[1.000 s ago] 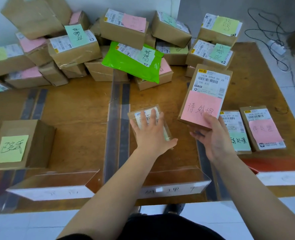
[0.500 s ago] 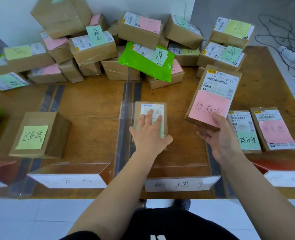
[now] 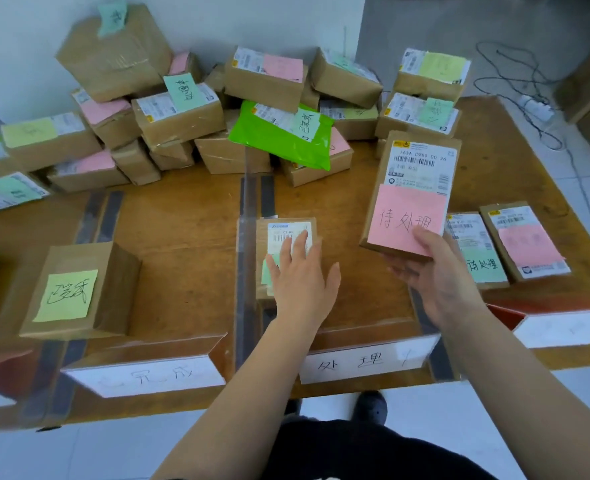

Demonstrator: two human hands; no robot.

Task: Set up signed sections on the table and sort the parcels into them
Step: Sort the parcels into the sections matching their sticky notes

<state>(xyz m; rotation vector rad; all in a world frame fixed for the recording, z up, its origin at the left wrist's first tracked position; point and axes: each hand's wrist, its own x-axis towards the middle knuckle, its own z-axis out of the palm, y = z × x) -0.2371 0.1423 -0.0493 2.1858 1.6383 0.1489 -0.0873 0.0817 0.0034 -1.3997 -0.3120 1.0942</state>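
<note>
Head view: the left hand (image 3: 302,277) lies flat and open-fingered on a small box (image 3: 288,237) at table (image 3: 189,230) centre, pressing, not clasping. At 2 o'clock from it, the right hand (image 3: 437,278) pinches the near end of a pink-noted box (image 3: 413,192), tilted and held off the wood. Both look like light, stiff cardboard; taped faces may slip, so hold the edges.

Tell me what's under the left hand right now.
The left hand lies flat on a small brown parcel on the table. Its white shipping label and a green note's edge show; the note's writing is covered.
</note>
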